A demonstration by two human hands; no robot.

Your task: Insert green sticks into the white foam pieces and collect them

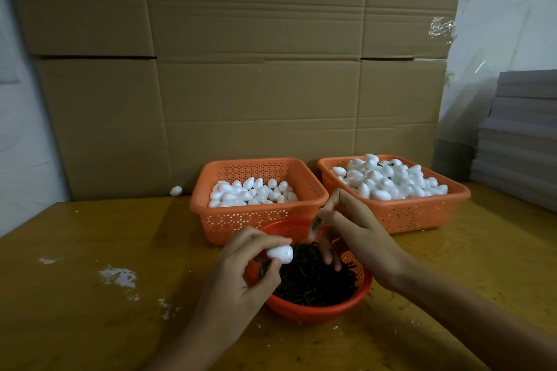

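While the left hand [250, 268] curls round a small white egg-shaped foam piece [280, 253], thumb beneath and fingertips on top, the piece lies with its long axis across the view and its rounded free end turned toward the right hand [355, 232]. Both hands hover just over the round orange-red plastic bowl [301, 315], nearest the person on the yellow-brown wooden counter [90, 295] and heaped with thin dark green sticks [313, 280].

Over to the right hand: thumb and forefinger pinch a single green stick [315, 224], the other fingers loosely bent above the heap. The stick is blurred, but it slants down and leftward from the pinch, its lower end near the foam piece and not touching it.

Behind the bowl, side by side, stand two orange perforated plastic baskets. The left basket [211, 214] holds plain white foam eggs [253, 191]. The right basket [422, 217] is piled higher with foam pieces [391, 181], flecks of green showing among them. One stray foam egg [176, 190] lies at the counter's back edge against the brown corrugated cardboard [241, 69], and a stack of grey boards [524, 129] rises at far right
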